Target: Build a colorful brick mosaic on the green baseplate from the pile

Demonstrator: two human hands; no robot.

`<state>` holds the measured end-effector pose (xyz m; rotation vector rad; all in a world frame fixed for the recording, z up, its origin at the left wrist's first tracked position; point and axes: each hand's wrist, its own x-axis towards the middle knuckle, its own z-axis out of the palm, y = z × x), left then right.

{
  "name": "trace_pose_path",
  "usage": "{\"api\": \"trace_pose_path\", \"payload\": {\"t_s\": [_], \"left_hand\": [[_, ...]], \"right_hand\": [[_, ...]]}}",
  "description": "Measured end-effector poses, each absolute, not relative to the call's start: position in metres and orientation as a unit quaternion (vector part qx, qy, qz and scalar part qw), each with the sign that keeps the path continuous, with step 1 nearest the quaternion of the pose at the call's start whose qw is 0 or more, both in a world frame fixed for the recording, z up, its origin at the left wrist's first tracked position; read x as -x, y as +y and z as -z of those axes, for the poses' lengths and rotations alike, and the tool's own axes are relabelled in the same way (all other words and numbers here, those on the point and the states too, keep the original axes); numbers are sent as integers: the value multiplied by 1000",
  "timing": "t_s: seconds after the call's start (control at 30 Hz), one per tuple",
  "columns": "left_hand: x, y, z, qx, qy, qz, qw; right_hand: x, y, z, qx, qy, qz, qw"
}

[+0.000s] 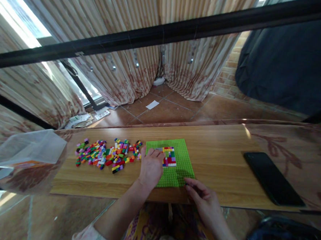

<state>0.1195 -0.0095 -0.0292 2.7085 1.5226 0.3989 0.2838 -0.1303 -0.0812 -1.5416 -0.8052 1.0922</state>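
A bright green studded baseplate (184,154) lies on the wooden board. On it sits a patch of colourful toy bricks (171,157) in red, white, yellow, blue and green. My left hand (151,167) is over the left part of the plate, fingers curled down at the left edge of this patch; whatever its fingertips hold is hidden. At the plate's lower right corner, my right hand (203,198) has thumb and forefinger pinched together on a small dark piece (187,184), too small to make out clearly. Left of the plate, a loose pile of toy bricks (111,155) spreads across the board.
The wooden board (218,152) runs across a patterned cloth. A black phone (273,177) lies at its right end, and a translucent plastic container (31,146) rests at the far left. Behind are a dark metal bar (143,37), curtains (129,9) and a tiled floor with papers.
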Motion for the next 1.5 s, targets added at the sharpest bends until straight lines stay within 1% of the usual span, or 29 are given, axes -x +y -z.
{"api": "trace_pose_path", "payload": {"t_s": [0.2, 0.3, 0.4, 0.53, 0.67, 0.83, 1.03, 1.27, 1.5], "left_hand": [[-118, -12, 31, -860, 488, -145, 26], [-118, -13, 31, -857, 488, -160, 30], [-115, -13, 30, -849, 494, -187, 31], [-107, -17, 28, -826, 509, -238, 50], [-99, -27, 31, -794, 537, -276, 78], [-98, -36, 39, -788, 546, -274, 80], [-99, -35, 44, -801, 535, -256, 78], [-105, -35, 46, -812, 532, -228, 73], [-110, -35, 47, -815, 528, -224, 86]], "right_hand": [[-279, -131, 72, 591, -323, -514, 531], [-278, -126, 63, 583, -343, -505, 536], [-278, -115, 53, 595, -410, -459, 517], [-278, -90, 41, 612, -521, -359, 475], [-270, -58, 38, 598, -588, -274, 470], [-260, -30, 52, 590, -634, -195, 460], [-257, -25, 67, 606, -645, -150, 440], [-253, -26, 69, 618, -626, -146, 453], [-255, -23, 70, 620, -587, -197, 482]]}}
